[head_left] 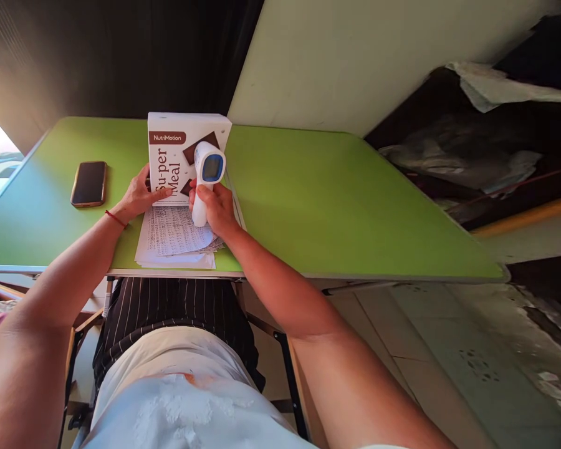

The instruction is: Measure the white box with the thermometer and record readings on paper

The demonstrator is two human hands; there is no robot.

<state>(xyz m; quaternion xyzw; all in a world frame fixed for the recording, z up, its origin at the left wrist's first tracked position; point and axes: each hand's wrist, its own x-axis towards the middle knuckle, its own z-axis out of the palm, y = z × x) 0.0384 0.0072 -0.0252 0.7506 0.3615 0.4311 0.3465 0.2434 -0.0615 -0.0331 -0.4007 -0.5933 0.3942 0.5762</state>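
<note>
— White shirt (182, 411) nearest. Holding what?
— Pinching NutriMotion box (172, 161) with left hand (139, 194); gripping infrared thermometer (207, 174) in right hand (220, 211), over papers (172, 234) near front edge of green table (318, 206).
— Step?
— Seemingly lining both up (display (212, 167) plainly visible); next, probably keep steady.

Table (318, 206) before the person, wall (318, 62) behind its far edge. Phone (89, 184) on the table's left part, left of the box (166, 162). Left hand (138, 194) at the box's lower left side. Thermometer (212, 167) in right hand (220, 209), before the box's right half. Papers (177, 231) on table, showing between box and near edge. Floor (376, 324) below, right of the chair (290, 380).
</note>
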